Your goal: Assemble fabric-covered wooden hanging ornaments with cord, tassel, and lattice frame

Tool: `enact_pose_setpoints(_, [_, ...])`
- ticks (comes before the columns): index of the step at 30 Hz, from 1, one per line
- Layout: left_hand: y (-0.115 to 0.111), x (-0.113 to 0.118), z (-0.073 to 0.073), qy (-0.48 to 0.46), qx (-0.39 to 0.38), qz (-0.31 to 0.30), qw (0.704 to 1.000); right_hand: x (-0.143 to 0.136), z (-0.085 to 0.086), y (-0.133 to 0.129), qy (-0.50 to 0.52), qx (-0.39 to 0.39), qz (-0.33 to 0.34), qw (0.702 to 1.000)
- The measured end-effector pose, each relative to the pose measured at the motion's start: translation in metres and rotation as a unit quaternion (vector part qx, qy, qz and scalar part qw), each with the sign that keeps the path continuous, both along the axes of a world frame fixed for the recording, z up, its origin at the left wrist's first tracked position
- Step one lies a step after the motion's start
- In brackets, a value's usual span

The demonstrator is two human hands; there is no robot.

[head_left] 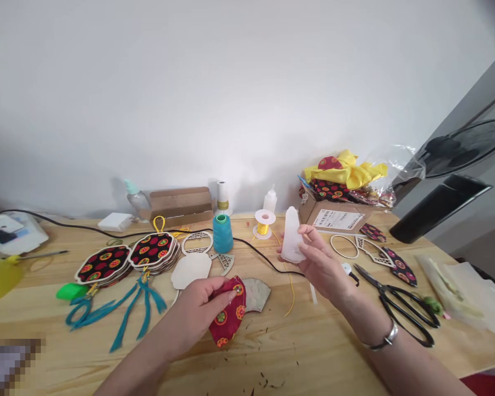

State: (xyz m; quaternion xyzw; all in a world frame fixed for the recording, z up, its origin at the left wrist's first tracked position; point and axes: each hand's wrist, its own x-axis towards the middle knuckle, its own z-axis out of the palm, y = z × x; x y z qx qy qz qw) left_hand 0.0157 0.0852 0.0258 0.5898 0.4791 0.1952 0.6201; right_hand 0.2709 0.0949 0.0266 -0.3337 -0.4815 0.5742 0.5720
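My left hand (202,308) pinches a red fan-shaped fabric piece (229,319) with a flower pattern, between thumb and fingers. It is held just over the table, partly in front of a grey fan-shaped piece (256,295). My right hand (318,261) is raised to the right, its fingers closed around a whitish, translucent tapered piece (291,236) held upright. Whether that is a bottle I cannot tell. Close by stand a teal thread cone (222,235) and a spool of yellow cord (263,225). Black-handled scissors (400,302) lie beside my right forearm.
Stacked patterned panels (154,250) with teal tassels lie left. A black cable (264,254) crosses the wooden table (313,352). At the back are a small squeeze bottle (270,199) and a cardboard box (338,216) of cloth; a black cylinder (439,209) leans at right.
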Motion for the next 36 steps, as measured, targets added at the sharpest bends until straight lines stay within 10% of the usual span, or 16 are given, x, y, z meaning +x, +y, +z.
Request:
enact_pose_setpoints(14, [0.001, 0.005, -0.008, -0.206, -0.114, 0.11, 0.966, 0.016, -0.013, 0.093, -0.395, 0.014, -0.266, 0.879])
enact_pose_setpoints(23, [0.0, 0.006, -0.007, -0.255, -0.143, 0.088, 0.952, 0.009, -0.013, 0.114, -0.523, -0.063, -0.277, 0.804])
enact_pose_setpoints(36, [-0.002, 0.007, -0.01, -0.26, -0.137, 0.088, 0.952, 0.018, -0.019, 0.11, -0.572, -0.061, -0.268, 0.773])
